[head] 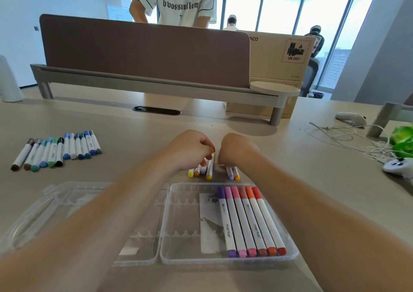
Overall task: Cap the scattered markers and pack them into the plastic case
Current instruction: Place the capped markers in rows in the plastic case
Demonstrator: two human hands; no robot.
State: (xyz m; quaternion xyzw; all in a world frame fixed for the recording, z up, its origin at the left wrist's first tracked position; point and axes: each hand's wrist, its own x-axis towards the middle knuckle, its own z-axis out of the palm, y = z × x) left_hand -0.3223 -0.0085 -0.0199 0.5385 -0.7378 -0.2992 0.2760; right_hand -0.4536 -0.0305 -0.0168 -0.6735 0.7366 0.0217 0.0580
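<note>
Head cam: your left hand [190,151] pinches a white yellow-capped marker [209,168] just beyond the clear plastic case [178,224], right hand [237,151] curled, grip unclear, so seat it beside the reds.
</note>
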